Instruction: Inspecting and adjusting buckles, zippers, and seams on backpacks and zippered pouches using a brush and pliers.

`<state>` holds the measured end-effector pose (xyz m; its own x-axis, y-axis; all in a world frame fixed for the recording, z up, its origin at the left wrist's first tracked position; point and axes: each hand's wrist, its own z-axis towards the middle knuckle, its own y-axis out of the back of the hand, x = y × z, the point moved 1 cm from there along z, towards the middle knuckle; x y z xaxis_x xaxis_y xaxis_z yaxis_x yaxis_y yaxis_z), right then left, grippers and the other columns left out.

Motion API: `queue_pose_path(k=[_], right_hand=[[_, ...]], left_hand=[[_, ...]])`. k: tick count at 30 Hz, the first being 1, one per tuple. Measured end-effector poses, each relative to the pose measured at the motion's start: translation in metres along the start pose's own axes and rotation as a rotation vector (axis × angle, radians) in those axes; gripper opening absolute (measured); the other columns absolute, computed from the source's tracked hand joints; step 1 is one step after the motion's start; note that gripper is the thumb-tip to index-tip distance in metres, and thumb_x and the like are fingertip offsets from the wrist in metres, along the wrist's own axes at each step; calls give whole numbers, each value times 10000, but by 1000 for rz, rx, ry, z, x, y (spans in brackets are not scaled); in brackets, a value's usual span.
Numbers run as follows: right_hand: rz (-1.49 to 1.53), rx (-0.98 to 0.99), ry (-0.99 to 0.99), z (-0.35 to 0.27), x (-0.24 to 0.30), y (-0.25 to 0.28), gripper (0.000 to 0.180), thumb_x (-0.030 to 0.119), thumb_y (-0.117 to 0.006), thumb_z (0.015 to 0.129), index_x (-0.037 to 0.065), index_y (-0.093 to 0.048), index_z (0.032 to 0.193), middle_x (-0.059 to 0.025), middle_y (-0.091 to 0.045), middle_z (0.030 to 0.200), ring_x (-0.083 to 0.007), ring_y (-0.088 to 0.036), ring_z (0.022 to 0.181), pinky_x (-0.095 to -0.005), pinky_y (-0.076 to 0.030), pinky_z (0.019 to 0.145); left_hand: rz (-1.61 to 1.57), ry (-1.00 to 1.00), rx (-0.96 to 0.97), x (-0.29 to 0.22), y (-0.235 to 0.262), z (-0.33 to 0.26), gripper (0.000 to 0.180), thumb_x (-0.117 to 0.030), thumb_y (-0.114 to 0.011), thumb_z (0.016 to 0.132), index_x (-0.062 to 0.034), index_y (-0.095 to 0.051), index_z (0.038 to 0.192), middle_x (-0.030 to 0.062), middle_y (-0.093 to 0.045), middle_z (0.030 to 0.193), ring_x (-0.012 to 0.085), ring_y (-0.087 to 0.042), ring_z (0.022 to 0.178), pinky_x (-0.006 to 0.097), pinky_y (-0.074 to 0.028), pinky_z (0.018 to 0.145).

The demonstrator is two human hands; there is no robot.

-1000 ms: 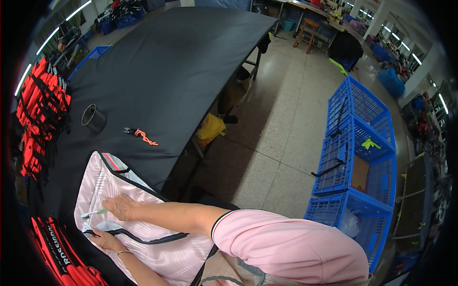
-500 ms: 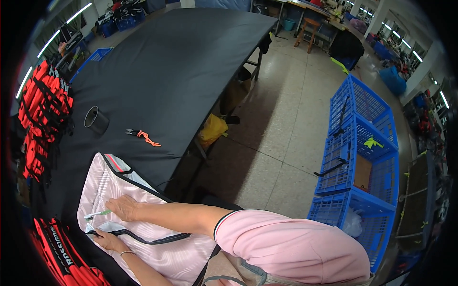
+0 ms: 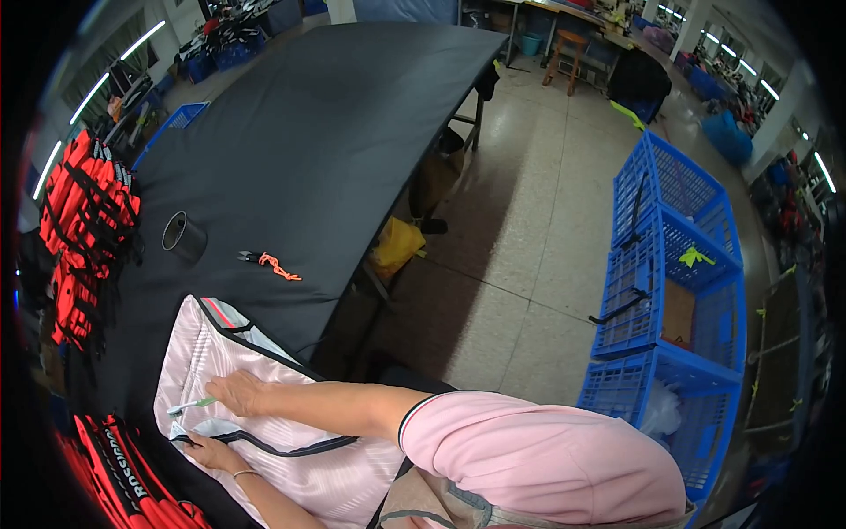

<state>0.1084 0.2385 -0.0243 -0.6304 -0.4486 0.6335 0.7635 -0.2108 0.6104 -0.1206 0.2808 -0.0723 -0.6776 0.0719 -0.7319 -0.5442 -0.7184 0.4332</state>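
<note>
A pale pink, striped fabric piece with black binding (image 3: 326,480) lies on the near end of the black-covered table (image 3: 326,132). My right hand (image 3: 236,393) is closed round the green handle of a toothbrush (image 3: 196,406). The brush's white head rests on or just over the pink cloth. Just below it, my left hand (image 3: 214,453) pinches the black-bound edge of the cloth beside a small white patch (image 3: 179,433). Farther up the table lie thread snips with an orange cord (image 3: 270,264), and a dark metal cup (image 3: 184,237) leans to their left.
Red bags with black straps (image 3: 84,234) are heaped along the table's left side, with more red bags (image 3: 132,480) at the near left. Blue plastic crates (image 3: 661,256) stand on the floor at right. Under the table's edge is a yellow bag (image 3: 398,247).
The whole view has shifted slightly, so things sit a little lower and to the right. Both hands keep their holds, with the brush in nearly the same place on the cloth.
</note>
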Motion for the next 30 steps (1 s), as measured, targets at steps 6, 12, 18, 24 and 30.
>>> queue_pose_path(k=[6,12,18,24,30], right_hand=[[-2,-29,21,-3,-2,-2,156,110,-545,819,45,-507,955,-156,-596,872,-363,-659,720,-476,-527,597],[3,3,5,-3,-2,1,170,112,-556,813,39,-511,960,-163,-601,873,-361,-661,743,-468,-530,621],[-16,-37,28,-2,-4,0,181,107,-573,799,45,-513,959,-150,-596,868,-351,-663,713,-460,-533,592],[-23,-35,31,-2,-3,-3,188,106,-580,793,47,-519,961,-145,-596,875,-344,-665,713,-452,-537,593],[-32,-25,32,-3,-2,-1,200,104,-587,788,45,-523,967,-141,-597,887,-338,-666,726,-446,-540,600]], left_hand=[[123,21,13,-9,3,-4,502,-358,-518,976,108,-524,1164,283,-619,1059,395,-617,936,418,-488,818],[125,37,8,-34,8,-11,494,-346,-514,975,109,-526,1165,292,-619,1057,417,-608,934,430,-483,821],[81,56,31,-43,8,-13,476,-325,-514,976,113,-527,1160,292,-619,1057,421,-604,944,430,-478,826],[132,30,4,-30,6,-7,484,-336,-523,977,116,-530,1151,282,-621,1028,392,-607,901,416,-482,806],[59,77,31,-33,7,-9,543,-405,-512,964,100,-538,1162,282,-624,1066,413,-612,956,428,-482,844]])
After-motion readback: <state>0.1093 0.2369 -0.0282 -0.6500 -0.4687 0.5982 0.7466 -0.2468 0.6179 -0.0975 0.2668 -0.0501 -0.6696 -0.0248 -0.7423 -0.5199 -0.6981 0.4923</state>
